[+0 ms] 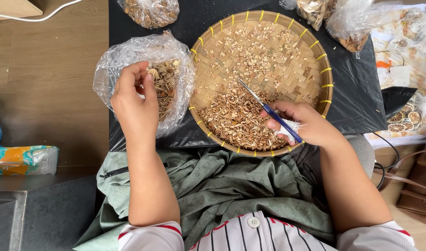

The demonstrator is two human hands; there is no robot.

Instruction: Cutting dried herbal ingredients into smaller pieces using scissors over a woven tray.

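A black sheet (361, 102) covers the work surface, and on it, in front of the person, sits a round woven bamboo tray (310, 51) with yellow bindings along its rim. The tray is well filled: a dense heap of small cut brown pieces (234, 121) lies at its near side, and paler, finer bits (259, 51) are scattered across the far half, so a good share of the cutting looks done.

Left of the tray, touching its rim, an open clear plastic bag (111, 65) holds longer uncut dried strips (164, 81). It is far from empty, so much seems left to cut. More filled bags (150, 11) wait at the far edge, and a packet of dried citrus slices (403, 118) lies at the right.

The left hand (134, 107) reaches into the open bag, fingers curled together around its strips; whether it pinches one I cannot tell. The right hand (306, 123) rests over the tray's near right rim, closed around the blue handles of a pair of scissors (264, 104), blades together and pointing far-left across the heap.
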